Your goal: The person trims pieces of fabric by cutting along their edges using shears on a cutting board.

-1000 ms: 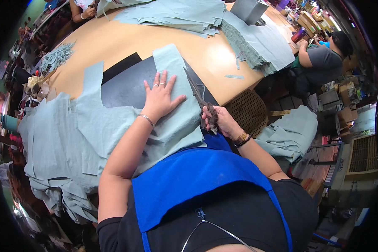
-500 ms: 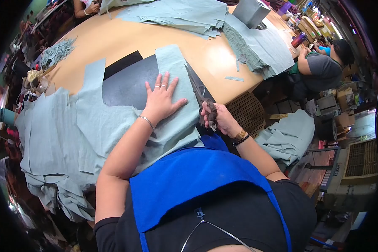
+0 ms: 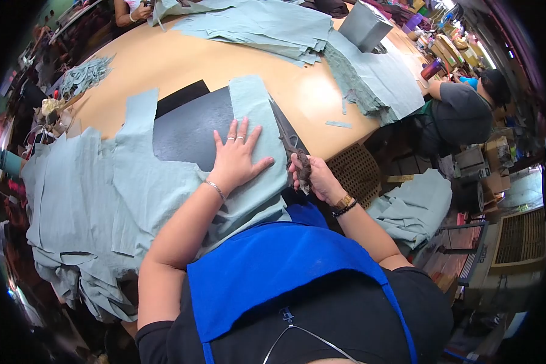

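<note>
My left hand [image 3: 239, 156] lies flat with spread fingers on a pale green cloth [image 3: 255, 103], above a dark sheet [image 3: 191, 133] that shows through the cloth's cut-out. My right hand [image 3: 312, 177] is wrapped round the handles of large scissors [image 3: 301, 170], whose grips look wrapped in dark material. The scissors point away from me, along the right edge of the cloth. Part of their blades is hard to tell from the dark sheet beneath. A black piece [image 3: 182, 97] sticks out behind the dark sheet.
Stacked cloth [image 3: 255, 27] lies along the table's [image 3: 224, 54] far side, with a grey metal block [image 3: 365, 27] on another stack. Cloth scraps [image 3: 88, 76] lie at left. One person [image 3: 467, 109] is at right; another person's hand [image 3: 141, 12] shows at top left.
The view has shifted slightly, so the table and cloth sit a little lower. My left hand stays flat on the cloth. My right hand still holds the scissors, which have come slightly nearer to me.
</note>
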A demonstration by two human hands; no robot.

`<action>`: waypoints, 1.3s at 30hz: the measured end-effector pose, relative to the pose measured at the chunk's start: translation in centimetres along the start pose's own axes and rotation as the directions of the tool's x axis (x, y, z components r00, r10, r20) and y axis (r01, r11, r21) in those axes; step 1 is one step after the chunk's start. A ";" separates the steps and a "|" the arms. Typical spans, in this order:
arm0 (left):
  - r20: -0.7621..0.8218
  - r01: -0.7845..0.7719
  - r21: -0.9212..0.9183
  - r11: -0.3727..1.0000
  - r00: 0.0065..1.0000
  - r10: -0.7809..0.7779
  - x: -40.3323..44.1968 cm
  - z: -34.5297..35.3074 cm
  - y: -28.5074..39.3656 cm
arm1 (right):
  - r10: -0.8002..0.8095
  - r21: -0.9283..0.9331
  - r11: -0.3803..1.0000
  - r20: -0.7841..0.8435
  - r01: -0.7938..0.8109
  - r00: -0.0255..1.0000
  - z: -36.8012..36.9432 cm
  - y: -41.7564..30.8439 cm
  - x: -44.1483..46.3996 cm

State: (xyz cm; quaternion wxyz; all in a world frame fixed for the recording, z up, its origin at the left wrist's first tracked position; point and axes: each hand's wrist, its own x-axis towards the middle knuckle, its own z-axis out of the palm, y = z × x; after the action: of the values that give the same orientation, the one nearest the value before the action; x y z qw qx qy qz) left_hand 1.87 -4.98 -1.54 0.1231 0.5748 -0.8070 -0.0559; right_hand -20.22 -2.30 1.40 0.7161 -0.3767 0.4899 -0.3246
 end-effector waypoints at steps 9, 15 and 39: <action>0.003 0.002 0.000 1.000 1.000 -0.002 0.0 0.0 0.0 | -0.033 -0.008 0.999 -0.024 0.033 0.999 0.3 0.4 -0.4; 0.001 -0.010 -0.006 1.000 1.000 0.010 -0.7 0.1 0.3 | 0.018 -0.044 0.999 -0.017 -0.019 1.000 0.2 -0.5 0.5; 0.025 -0.018 -0.033 0.999 1.000 0.019 -1.5 -0.2 0.8 | -0.006 -0.048 0.999 -0.032 0.004 0.999 0.9 -1.8 2.6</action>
State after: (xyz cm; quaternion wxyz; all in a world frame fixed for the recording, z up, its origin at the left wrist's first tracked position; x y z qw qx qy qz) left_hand 1.63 -3.25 -1.40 0.1226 0.5646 -0.8127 -0.0752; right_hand -18.79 -5.16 1.99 0.6980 -0.3897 0.5082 -0.3205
